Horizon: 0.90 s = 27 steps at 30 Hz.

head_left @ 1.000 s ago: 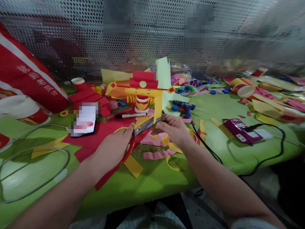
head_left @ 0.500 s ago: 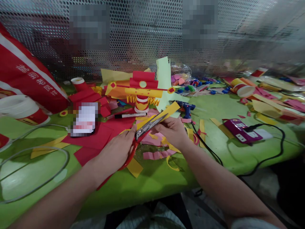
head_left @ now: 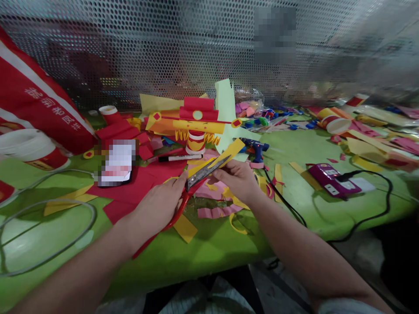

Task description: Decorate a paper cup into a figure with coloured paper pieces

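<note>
My left hand (head_left: 166, 196) is closed around the red-handled scissors (head_left: 200, 175), whose blades point up and to the right. A yellow paper strip (head_left: 236, 147) lies along the blades. My right hand (head_left: 240, 179) pinches that strip beside the blades, thumb toward me. How far the paper sits between the blades is hard to make out. Behind both hands stands a paper figure (head_left: 196, 126) with a red hat, a yellow face and a paper cup below. Pink paper scraps (head_left: 218, 212) and red paper sheets (head_left: 131, 192) lie under and around the hands.
A phone (head_left: 117, 163) and a white cable lie at the left, near a large cup (head_left: 36, 150) and a red bag (head_left: 39, 96). A marker (head_left: 180, 158) and a blue glue gun (head_left: 257, 147) lie beyond my hands. A purple power strip (head_left: 334, 179) with a black cord is at right.
The far end of the yellow strip has shifted slightly left. Both hands keep their holds and have barely moved.
</note>
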Each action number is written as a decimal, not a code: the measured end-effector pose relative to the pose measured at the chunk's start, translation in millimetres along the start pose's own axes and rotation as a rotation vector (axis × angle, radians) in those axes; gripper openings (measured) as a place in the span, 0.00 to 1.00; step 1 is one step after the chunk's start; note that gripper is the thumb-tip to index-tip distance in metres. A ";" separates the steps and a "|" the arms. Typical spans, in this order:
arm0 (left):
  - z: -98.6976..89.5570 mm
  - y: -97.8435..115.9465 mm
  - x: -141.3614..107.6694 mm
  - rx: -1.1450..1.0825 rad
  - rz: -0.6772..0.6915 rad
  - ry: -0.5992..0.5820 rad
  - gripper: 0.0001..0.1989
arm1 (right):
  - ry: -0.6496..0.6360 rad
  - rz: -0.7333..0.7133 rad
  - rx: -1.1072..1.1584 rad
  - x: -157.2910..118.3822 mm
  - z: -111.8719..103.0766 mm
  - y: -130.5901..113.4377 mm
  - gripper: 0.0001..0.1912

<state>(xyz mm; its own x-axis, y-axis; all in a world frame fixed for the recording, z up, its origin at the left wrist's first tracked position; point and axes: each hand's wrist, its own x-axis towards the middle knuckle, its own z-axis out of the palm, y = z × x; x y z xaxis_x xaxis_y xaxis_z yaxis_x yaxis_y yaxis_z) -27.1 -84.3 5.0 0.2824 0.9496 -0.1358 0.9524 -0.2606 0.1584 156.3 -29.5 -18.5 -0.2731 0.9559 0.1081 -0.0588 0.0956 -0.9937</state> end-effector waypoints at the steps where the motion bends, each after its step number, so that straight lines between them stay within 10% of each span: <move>1: 0.0 -1.9 0.1 -0.009 0.010 0.010 0.26 | -0.004 0.010 0.009 0.4 -0.4 -0.5 0.07; 27: -5.5 -15.0 5.4 0.051 0.072 -0.024 0.26 | -0.170 0.140 0.012 0.4 -12.1 -10.4 0.07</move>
<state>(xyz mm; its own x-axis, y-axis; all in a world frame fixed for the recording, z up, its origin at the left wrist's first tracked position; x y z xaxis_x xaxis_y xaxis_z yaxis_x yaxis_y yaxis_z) -40.5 -74.3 7.2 0.3528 0.9238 -0.1489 0.9338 -0.3375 0.1185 168.5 -26.7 -8.5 -0.4376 0.8988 -0.0260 -0.0204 -0.0388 -0.9990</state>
